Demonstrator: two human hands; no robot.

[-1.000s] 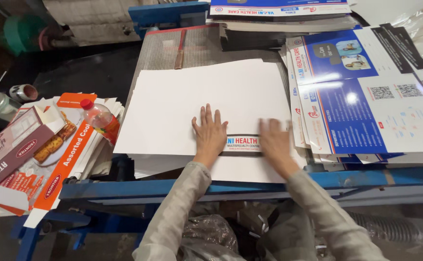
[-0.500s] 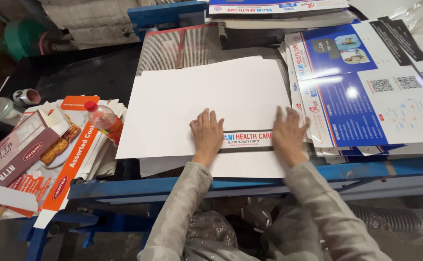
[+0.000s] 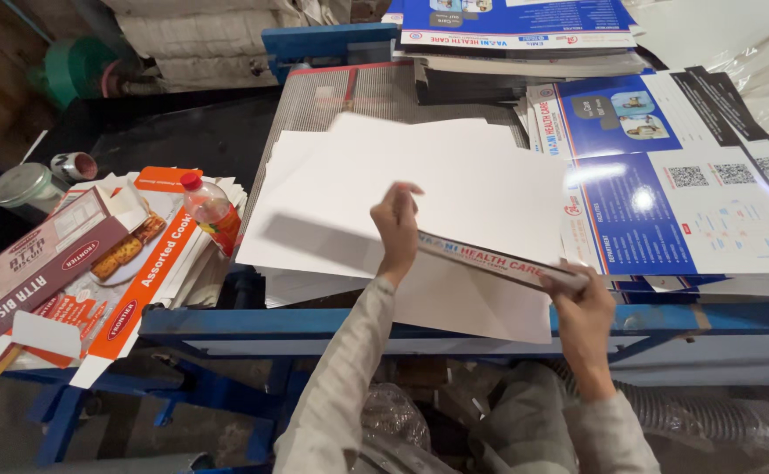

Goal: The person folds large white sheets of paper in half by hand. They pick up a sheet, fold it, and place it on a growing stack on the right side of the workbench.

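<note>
Nearest the camera, two grey sleeves reach up from the bottom edge. The right hand (image 3: 585, 303) is closed around the near right end of a large white sheet (image 3: 455, 189), gripping it where a printed strip runs along the lifted edge. The left hand (image 3: 398, 219) pinches the same edge further left, fingers curled over the top, so the sheet is raised off the pile and tilted, with its near edge held up between the two hands. Under it lies a stack of white sheets (image 3: 481, 307), its near corner jutting over the blue frame (image 3: 226, 320) of the tabletop.

To the left, on a lower level, flattened orange and white biscuit cartons (image 3: 130, 281) are heaped, with a small plastic bottle (image 3: 209, 211) with a red cap lying on them. Just beyond stand a round tin (image 3: 23, 186) and a small jar (image 3: 75, 166).

To the right of the raised sheet lie blue and white printed posters (image 3: 665, 202), fanned out and overlapping. Further back is a grey ribbed board (image 3: 367, 92), and behind it another pile of printed sheets (image 3: 516, 26) at the far edge.
</note>
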